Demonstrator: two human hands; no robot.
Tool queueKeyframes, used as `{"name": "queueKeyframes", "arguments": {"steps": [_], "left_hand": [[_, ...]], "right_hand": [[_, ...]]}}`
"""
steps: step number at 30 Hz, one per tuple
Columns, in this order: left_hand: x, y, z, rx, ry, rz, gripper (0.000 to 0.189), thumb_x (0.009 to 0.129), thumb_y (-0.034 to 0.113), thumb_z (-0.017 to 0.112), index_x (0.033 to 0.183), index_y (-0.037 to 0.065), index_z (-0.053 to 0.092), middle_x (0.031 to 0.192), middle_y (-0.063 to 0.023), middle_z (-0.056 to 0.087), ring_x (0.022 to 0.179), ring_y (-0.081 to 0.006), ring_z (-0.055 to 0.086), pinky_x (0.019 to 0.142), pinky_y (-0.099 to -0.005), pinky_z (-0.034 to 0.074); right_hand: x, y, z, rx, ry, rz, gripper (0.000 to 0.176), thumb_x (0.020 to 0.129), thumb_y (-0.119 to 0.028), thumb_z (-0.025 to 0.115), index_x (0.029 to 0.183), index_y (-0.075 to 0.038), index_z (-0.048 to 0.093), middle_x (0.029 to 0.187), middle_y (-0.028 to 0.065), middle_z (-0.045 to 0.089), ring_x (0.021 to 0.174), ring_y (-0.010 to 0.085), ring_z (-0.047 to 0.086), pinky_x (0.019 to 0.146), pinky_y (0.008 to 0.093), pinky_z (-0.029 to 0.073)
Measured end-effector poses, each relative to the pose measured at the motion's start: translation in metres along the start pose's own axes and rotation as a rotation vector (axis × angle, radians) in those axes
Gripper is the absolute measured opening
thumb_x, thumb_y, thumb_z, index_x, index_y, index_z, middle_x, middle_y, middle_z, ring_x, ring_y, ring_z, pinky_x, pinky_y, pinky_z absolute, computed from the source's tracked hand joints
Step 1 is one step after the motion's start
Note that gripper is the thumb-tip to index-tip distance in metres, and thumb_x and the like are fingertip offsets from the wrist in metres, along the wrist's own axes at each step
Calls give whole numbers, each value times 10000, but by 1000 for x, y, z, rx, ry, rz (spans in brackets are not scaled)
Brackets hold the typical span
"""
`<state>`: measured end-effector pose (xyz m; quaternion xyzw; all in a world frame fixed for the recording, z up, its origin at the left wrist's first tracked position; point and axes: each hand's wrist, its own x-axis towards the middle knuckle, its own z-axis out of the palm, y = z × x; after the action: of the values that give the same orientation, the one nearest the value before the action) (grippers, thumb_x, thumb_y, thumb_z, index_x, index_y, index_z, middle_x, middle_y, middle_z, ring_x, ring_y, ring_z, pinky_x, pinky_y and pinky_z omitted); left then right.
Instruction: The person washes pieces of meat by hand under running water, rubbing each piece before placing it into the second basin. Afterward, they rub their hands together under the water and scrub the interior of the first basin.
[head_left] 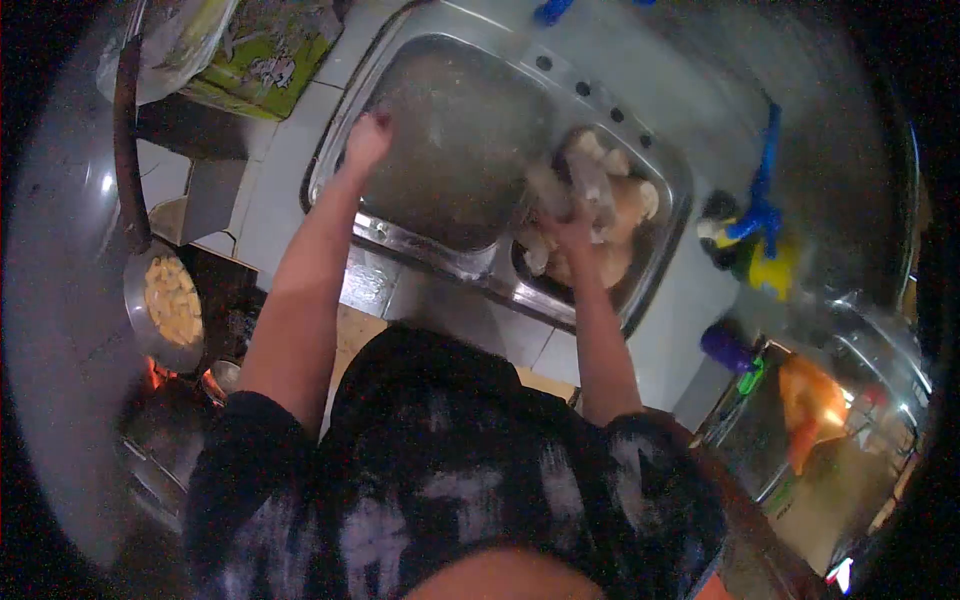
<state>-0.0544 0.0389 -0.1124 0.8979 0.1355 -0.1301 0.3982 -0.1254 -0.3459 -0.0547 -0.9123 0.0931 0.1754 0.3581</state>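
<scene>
My left hand (370, 138) is curled closed over the left rim side of the large sink basin (455, 150); its palm side is hidden. My right hand (567, 232) reaches into the smaller right basin, its fingers closed around something blurred, greyish and see-through (553, 190) that I cannot name. Around it lie pale, lumpy pieces (632, 205) that look like raw chicken, heaped in that basin.
At left, a pan (172, 310) of pale chunks sits over a lit flame (155, 372). A green box (268, 62) stands behind the sink's left side. To the right are a blue-and-yellow item (765, 235), a purple container (727, 347) and an orange item (810, 400).
</scene>
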Motion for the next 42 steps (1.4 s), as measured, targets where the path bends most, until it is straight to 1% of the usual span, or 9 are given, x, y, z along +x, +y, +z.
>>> {"name": "queueKeyframes", "arguments": {"steps": [4,6,10,14,17,20,25,29,42], "left_hand": [[-106,-30,13,751,77,-50,365,786,243,519,1124,110,483,1304,-126,319,1199,-262,324,961,-596,157],[-143,-44,21,730,180,80,402,789,252,516,1152,92,457,1322,-132,289,1237,-261,261,983,-572,133],[-171,-61,27,641,270,186,460,791,273,512,1190,66,411,1337,-125,269,1260,-261,220,1000,-555,88],[-174,-48,25,571,256,121,547,794,307,500,1253,59,335,1357,-120,236,1271,-253,194,1018,-516,83],[-173,-55,26,530,260,125,542,806,303,472,1258,43,326,1349,-117,254,1271,-243,195,1028,-484,91],[-170,-57,26,487,227,71,551,806,318,470,1253,30,328,1342,-116,267,1267,-241,204,1029,-479,94],[-166,-64,26,482,200,48,575,797,333,476,1260,32,317,1340,-113,274,1271,-232,199,1030,-469,107],[-166,-67,24,485,171,48,550,794,321,483,1238,24,349,1323,-101,308,1266,-239,209,1026,-470,126],[-166,-60,21,441,187,36,487,793,302,488,1186,26,409,1301,-101,338,1258,-246,224,1021,-462,148]], "right_hand": [[-14,116,34,139,110,-1,726,636,-387,673,1184,-3,392,1150,198,471,1024,364,469,879,413,383],[-28,129,30,-448,216,-195,699,600,-340,700,1183,-74,421,1080,186,512,888,328,533,769,418,429],[-14,66,32,-693,133,-156,619,615,-317,682,1143,-84,457,1118,196,476,898,330,516,777,422,422],[60,-15,66,-631,418,-531,575,635,-335,658,1129,-102,479,1145,152,468,998,312,464,879,400,361],[146,-38,108,-272,242,-366,646,715,-367,593,1242,-65,373,1242,225,374,1161,379,331,965,467,277],[228,-43,147,-1130,-47,-650,586,762,-343,545,1266,-114,355,1274,214,343,1180,357,322,953,492,284],[294,-60,213,-909,427,-800,536,790,-448,444,1274,-232,361,1259,219,365,1169,363,337,972,519,224],[302,-68,256,-1111,352,-858,524,821,-433,418,1269,-165,370,1252,211,382,1168,353,344,987,514,199],[245,-44,255,-31,-376,-97,624,714,-473,587,1220,-146,426,1263,145,388,1083,320,446,866,438,393]]}}
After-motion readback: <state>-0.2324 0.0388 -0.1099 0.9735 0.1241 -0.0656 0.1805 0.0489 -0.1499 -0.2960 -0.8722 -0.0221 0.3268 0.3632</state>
